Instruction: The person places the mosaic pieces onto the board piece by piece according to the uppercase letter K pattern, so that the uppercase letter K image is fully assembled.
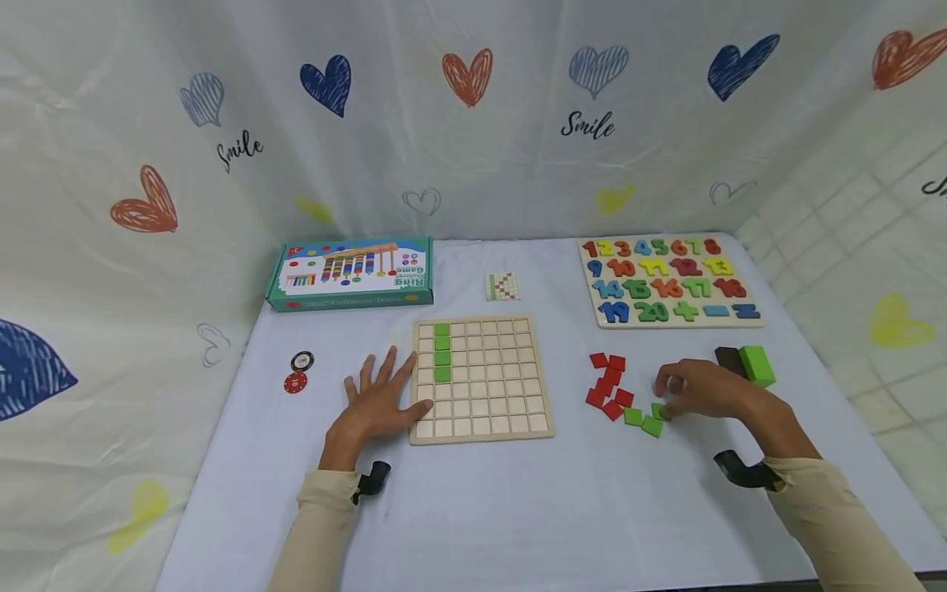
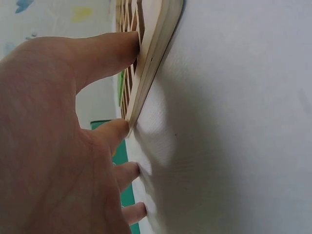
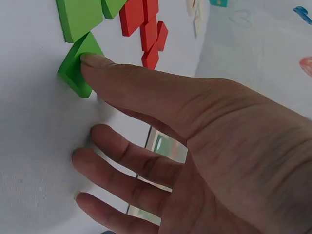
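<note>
A wooden grid board (image 1: 481,440) lies mid-table, with several green tiles (image 1: 441,345) in a column near its upper left. Spread over its left edge, my left hand (image 1: 377,403) has straight fingers; the thumb and index finger touch the frame, as the left wrist view also shows. To the right, my right hand (image 1: 703,390) is at a small group of loose green tiles (image 1: 633,417). Its thumb lies on one green square tile (image 3: 73,68), the index finger behind the thumb. That index fingertip is hidden; the other fingers are loosely bent. Loose red tiles (image 1: 607,382) lie beside the green ones.
A patterned card (image 1: 502,286) lies behind the board. A ring game box (image 1: 351,275) stands back left, a number puzzle (image 1: 669,279) back right. Two poker chips (image 1: 296,382) lie left. A black block (image 1: 729,359) and a green block (image 1: 757,366) sit beyond my right hand.
</note>
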Demonstrator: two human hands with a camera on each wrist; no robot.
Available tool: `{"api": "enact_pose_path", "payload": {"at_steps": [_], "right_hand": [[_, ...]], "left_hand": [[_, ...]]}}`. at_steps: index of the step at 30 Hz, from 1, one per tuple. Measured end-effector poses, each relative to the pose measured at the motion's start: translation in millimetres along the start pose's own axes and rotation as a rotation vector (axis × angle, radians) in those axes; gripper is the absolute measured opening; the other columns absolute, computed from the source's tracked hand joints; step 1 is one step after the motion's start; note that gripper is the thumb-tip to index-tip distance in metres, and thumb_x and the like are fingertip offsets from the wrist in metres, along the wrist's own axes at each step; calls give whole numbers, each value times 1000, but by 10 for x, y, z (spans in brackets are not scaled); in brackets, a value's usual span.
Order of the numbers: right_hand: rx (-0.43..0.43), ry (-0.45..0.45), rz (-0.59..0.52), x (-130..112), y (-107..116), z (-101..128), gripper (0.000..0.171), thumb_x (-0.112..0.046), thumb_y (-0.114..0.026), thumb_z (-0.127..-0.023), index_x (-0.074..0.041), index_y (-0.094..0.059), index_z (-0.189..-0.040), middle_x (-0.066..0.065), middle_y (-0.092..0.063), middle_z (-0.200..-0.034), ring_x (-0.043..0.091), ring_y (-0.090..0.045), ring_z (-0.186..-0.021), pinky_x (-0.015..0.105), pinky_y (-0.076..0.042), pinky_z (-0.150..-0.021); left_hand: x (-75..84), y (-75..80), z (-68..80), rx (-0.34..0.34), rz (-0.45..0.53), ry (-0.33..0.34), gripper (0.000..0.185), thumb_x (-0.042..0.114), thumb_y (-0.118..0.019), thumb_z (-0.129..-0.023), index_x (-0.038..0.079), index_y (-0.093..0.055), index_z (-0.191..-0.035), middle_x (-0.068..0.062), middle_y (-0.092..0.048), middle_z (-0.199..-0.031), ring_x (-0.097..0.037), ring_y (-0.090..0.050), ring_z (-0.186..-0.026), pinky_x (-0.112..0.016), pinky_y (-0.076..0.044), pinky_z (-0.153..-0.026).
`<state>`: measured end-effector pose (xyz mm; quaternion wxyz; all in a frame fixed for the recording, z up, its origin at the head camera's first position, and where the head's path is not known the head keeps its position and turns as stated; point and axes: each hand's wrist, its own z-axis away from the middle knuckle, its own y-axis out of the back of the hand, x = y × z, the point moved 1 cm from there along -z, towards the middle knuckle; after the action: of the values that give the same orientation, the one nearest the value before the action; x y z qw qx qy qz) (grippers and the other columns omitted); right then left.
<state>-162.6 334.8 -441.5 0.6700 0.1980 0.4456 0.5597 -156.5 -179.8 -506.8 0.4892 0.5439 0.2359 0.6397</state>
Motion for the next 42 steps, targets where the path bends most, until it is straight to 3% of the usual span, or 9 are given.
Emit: {"api": "enact_pose_path", "payload": {"at_steps": [9, 18, 27, 33, 42], "right_hand": [[-34, -8, -33, 58, -16, -27, 36, -25, -92, -82, -13, -71, -109, 15, -66, -112, 35, -59, -106, 51, -60, -85], [-54, 32, -52, 112, -93, -89, 36, -23, -93, -82, -12, -67, -104, 5, -65, -100, 24, -58, -97, 42, -57, -81], [7, 50, -85, 152, -115, -41, 37, -22, -92, -83, -9, -63, -101, 3, -64, -95, 22, -57, -92, 38, -55, -80], [66, 93, -88, 196, -123, -19, 29, -21, -87, -89, -8, -63, -100, 1, -63, -90, 21, -56, -88, 35, -52, -75], [90, 107, -87, 215, -108, -9, 26, -21, -85, -91, -8, -64, -99, 1, -65, -91, 21, -56, -88, 33, -51, -73]], "left_hand": [[15, -19, 7, 14, 18, -15, 92, 57, -63, -97, 22, -21, -171, -16, -3, -179, -51, 8, -161, -84, 5, -116], [-5, -10, 5, 9, 1, 4, 91, 56, -63, -98, 24, -20, -172, -14, -1, -179, -50, 9, -161, -83, 4, -117], [13, -20, 3, 7, 3, -2, 91, 56, -63, -99, 24, -20, -172, -14, -1, -179, -50, 10, -161, -84, 5, -116], [5, -35, 2, 8, 15, -5, 92, 57, -62, -98, 23, -20, -172, -15, -1, -179, -51, 9, -161, -83, 4, -117], [3, -37, 6, 11, 3, -4, 91, 56, -62, -99, 24, -20, -172, -14, -1, -179, -50, 9, -161, -83, 5, -116]]}}
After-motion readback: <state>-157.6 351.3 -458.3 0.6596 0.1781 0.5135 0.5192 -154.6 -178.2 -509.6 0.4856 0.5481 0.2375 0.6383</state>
